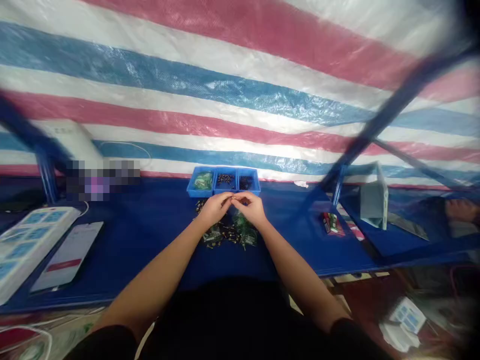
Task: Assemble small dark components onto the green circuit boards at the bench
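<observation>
Over the blue table my left hand and my right hand meet fingertip to fingertip. Both pinch one small metal part between them; it is too small to name. Under the hands lies a heap of small green and dark components. Just behind the hands stands a row of three blue bins, one with green pieces and two with dark pieces.
A white box with blue squares and a flat white packet lie at the left. At the right stand a grey box and a small red and green item. A striped tarp hangs behind, crossed by blue frame bars.
</observation>
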### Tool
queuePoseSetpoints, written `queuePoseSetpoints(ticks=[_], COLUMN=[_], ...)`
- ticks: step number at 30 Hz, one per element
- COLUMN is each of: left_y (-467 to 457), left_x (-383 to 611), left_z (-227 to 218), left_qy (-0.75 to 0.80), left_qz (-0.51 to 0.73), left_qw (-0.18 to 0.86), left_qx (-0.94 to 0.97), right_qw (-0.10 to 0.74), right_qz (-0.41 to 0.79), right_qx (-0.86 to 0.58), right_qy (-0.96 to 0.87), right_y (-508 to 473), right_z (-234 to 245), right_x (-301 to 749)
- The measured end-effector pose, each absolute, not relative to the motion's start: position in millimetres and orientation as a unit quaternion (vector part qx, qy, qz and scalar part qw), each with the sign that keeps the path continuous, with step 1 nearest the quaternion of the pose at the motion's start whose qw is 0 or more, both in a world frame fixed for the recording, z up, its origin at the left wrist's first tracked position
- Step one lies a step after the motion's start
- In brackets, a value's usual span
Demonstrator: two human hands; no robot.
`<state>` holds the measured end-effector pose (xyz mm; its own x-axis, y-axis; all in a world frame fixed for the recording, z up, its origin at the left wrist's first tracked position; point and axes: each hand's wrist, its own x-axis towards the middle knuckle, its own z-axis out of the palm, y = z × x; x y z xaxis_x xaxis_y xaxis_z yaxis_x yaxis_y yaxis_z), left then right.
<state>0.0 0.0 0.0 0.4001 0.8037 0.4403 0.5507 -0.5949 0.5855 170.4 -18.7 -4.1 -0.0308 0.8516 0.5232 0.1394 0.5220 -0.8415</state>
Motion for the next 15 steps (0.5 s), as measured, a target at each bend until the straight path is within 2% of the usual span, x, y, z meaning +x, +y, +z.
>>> queuePoseSetpoints(ticks=[15], left_y=[-9.4], left_x=[0.7], left_z=[11.8], left_qy=[0.429], left_qz=[0.379], left_qw=[0.2], left_qx=[0.795], right_qw=[0.57], right_qz=[0.349], right_qx=[-0.42], right_qy=[-0.614], right_y=[-18.4], right_z=[-2.6], right_x=[171.3])
